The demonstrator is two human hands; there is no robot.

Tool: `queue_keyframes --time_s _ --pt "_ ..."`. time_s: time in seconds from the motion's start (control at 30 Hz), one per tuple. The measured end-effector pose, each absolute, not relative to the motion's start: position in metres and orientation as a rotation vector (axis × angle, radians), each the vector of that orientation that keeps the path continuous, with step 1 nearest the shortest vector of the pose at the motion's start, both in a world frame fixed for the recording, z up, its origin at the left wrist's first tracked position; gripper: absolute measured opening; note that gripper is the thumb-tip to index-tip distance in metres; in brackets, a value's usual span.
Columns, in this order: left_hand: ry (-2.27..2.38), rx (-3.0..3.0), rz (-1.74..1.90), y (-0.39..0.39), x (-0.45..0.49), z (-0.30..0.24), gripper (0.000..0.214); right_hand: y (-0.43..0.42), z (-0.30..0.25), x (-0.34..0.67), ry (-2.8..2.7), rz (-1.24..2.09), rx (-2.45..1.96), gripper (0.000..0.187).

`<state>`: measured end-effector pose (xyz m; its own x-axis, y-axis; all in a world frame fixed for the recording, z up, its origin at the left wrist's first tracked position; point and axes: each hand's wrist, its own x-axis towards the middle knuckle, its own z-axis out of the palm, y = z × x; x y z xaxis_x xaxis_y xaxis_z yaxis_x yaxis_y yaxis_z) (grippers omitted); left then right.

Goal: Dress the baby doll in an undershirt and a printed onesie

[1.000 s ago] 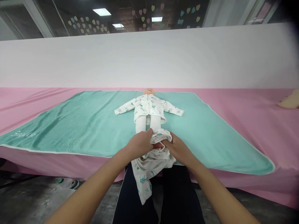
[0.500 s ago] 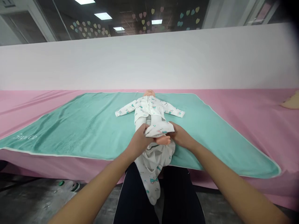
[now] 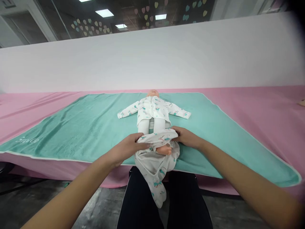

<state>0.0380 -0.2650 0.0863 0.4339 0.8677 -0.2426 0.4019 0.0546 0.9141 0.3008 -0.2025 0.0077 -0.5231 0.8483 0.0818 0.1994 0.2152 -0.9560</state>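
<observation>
A baby doll (image 3: 152,93) lies on its back, head away from me, in a white printed jacket (image 3: 152,108) with its sleeves spread. Around its lower legs bunch white printed baby trousers (image 3: 156,171), one leg hanging over the table edge between my knees. My left hand (image 3: 130,146) pinches the trousers' fabric at the left. At the right, my right hand (image 3: 183,136) grips the same fabric, its fingertips partly hidden. One bare doll foot (image 3: 164,149) pokes out of the cloth between my hands; the other foot is covered.
Beneath the doll a green blanket (image 3: 107,124) with white edging is spread over a pink-covered table (image 3: 257,114). Behind stands a low white wall (image 3: 152,60). My legs (image 3: 140,197) are against the table's front. A beige object (image 3: 302,102) shows at the far right.
My left hand has moved left, from beside the doll's foot to the fabric's left side. The cloth is now spread wider across both legs, and the bare foot shows less.
</observation>
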Motion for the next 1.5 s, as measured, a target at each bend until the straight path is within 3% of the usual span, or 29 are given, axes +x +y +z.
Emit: queue_keyframes --time_s 0.2,0.37,0.5,0.63,0.87,1.03,1.2,1.3,1.5 --pt "0.950 1.341 0.490 -0.275 0.031 0.095 0.027 -0.182 0.028 0.303 -2.202 1.391 -1.044 0.023" --pt "0.766 1.217 0.777 -0.256 0.031 0.097 0.009 -0.174 0.023 0.305 -2.065 1.549 -0.935 0.032" --pt "0.586 1.054 1.070 -0.228 0.048 0.103 0.014 -0.177 0.014 0.309 -1.864 1.597 -0.764 0.043" --pt "0.561 1.036 1.027 -0.211 0.079 0.105 0.026 -0.178 0.013 0.314 -1.746 1.722 -0.711 0.043" --pt "0.738 1.286 0.767 -0.205 0.097 0.088 0.052 -0.181 0.018 0.321 -1.556 1.938 -0.546 0.046" --pt "0.832 1.407 0.535 -0.215 0.085 0.092 0.055 -0.178 0.015 0.312 -1.491 1.785 -0.690 0.036" --pt "1.080 1.706 0.358 -0.219 0.060 0.105 0.033 -0.177 0.018 0.310 -1.356 1.762 -0.667 0.021" --pt "1.306 1.922 0.163 -0.214 0.049 0.106 0.020 -0.177 0.018 0.310 -1.361 1.791 -0.674 0.022" --pt "1.712 2.090 0.520 -0.211 0.042 0.103 0.026 -0.173 0.011 0.312 -1.315 1.783 -0.785 0.026"
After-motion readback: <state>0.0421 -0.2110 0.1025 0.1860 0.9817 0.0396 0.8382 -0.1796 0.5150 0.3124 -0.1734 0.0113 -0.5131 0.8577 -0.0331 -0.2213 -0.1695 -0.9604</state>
